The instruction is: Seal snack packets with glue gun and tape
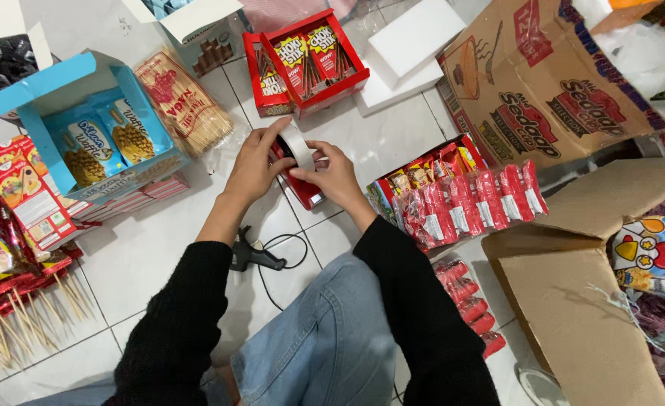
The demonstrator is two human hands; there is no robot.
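Up close, the fingers of the left hand (253, 167) curl over the top of a roll of clear tape (300, 147), thumb and forefinger pinching its rim, while the right hand (334, 174) closes around the red tape dispenser (302, 184) that carries the roll. Both hands grip firmly; neither is spread open. The roll is a glossy, pale ring, and the dispenser under it is hard red plastic with a flat lower end resting on or just above the white tiled floor (144, 256).

Just below the wrists, between the black knit sleeves, lies a black glue gun (251, 257) with its thin cord looping beside a denim-clad knee (325, 338). The tiles around the hands give a small patch of bare room, hemmed in on every side.

To the left stands a blue cardboard box (84, 139) of waffle snack packets, its lid flap raised, with a crinkly bag of sticks (182, 101) touching its right edge. Ahead sits a red display box (310, 60) of chocolate sticks beside white foam blocks (407, 49). To the right, a row of shiny red sachets (468, 203) lies near a brown carton flap (573, 301). Bare wooden skewers (9, 331) fan out at the lower left.
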